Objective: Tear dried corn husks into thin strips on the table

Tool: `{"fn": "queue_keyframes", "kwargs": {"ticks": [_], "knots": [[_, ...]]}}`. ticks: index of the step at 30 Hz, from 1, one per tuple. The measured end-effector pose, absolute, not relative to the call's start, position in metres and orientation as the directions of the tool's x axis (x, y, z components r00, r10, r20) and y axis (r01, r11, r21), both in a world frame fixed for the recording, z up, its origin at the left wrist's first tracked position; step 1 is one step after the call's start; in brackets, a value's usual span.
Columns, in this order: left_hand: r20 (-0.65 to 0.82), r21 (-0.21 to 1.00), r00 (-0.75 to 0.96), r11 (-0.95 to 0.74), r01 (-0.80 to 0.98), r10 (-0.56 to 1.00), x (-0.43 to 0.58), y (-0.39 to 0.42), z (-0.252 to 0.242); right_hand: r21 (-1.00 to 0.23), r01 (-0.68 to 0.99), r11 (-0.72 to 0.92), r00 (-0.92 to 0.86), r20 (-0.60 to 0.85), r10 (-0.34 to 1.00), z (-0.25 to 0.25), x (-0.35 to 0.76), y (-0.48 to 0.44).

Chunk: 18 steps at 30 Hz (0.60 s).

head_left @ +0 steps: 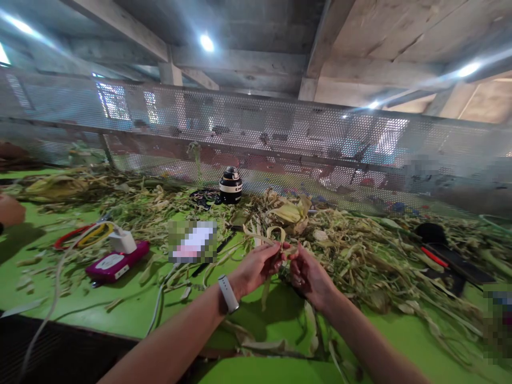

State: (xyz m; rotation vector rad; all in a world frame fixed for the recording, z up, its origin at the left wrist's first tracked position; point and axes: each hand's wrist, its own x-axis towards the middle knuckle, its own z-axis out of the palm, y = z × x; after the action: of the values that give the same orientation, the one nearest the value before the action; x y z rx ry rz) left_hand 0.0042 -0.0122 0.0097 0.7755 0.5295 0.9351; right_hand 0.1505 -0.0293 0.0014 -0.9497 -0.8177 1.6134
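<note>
Dry straw-coloured husk, in strips. The husk strip (276,233) is held up between both hands, just above the green bench (132,314), in front of the person and at the near edge of the husk pile (360,250).

- Left hand (258,266): grip narrow, fingertips pinched onto the strip. White watch band (228,293) on the wrist.
- Right hand (310,274): grip also closed on the strip, knuckles almost touching the left hand. The two pinches meet at one spot.
- Above the fingers the strip curls into a loose loop. Paler ends hang below the hands toward the bench.
- It may be one strip or several bunched together. From here I cannot tell, as the fingers cover the join.

Handling, as I judge it: very light, papery and limp along its length, and it likely tears along the grain or cracks where fully dry. It is not slippery. It should be taken with a fingertip pinch close to the working point, flat across the width, and not by the trailing ends, which would only flop.

Around them:
- A magenta power bank (116,265) lies to the left with a white plug (123,241) on it, and a pale cable (56,288) runs off toward the near edge.
- A black-and-cream jar (231,185) stands at the back by the perforated metal screen (280,128).
- A black tool with red trim (440,258) lies among the husks at right.
- Another person's hand (10,210) shows at the far left edge, well apart.
</note>
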Motion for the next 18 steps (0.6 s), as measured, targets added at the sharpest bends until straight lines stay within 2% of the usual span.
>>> {"fn": "queue_keyframes", "kwargs": {"ticks": [2,5,10,14,16,18], "knots": [[-0.090,0.791,0.495,0.364,-0.492,0.864,0.005,-0.012,0.008,-0.878,-0.447,-0.174,-0.073,-0.158,0.985,0.001,0.151,-0.028],[-0.090,0.807,0.447,0.329,-0.492,0.890,0.006,-0.011,0.006,-0.928,-0.371,-0.029,0.058,-0.055,0.997,0.002,0.152,-0.029],[-0.040,0.841,0.312,0.201,-0.502,0.949,0.009,-0.005,0.003,-0.981,-0.090,0.174,0.109,0.164,0.980,0.004,0.148,-0.036],[0.017,0.907,0.312,0.116,-0.405,0.950,0.010,-0.005,0.001,-0.927,0.111,0.359,0.112,0.370,0.922,0.004,0.150,-0.037],[0.064,0.937,0.357,0.067,-0.343,0.932,0.011,-0.007,0.000,-0.935,0.114,0.337,0.119,0.349,0.930,0.006,0.153,-0.036],[0.090,0.958,0.402,0.031,-0.285,0.911,0.013,-0.009,0.000,-0.966,0.057,0.253,0.075,0.257,0.964,0.008,0.155,-0.033]]}}
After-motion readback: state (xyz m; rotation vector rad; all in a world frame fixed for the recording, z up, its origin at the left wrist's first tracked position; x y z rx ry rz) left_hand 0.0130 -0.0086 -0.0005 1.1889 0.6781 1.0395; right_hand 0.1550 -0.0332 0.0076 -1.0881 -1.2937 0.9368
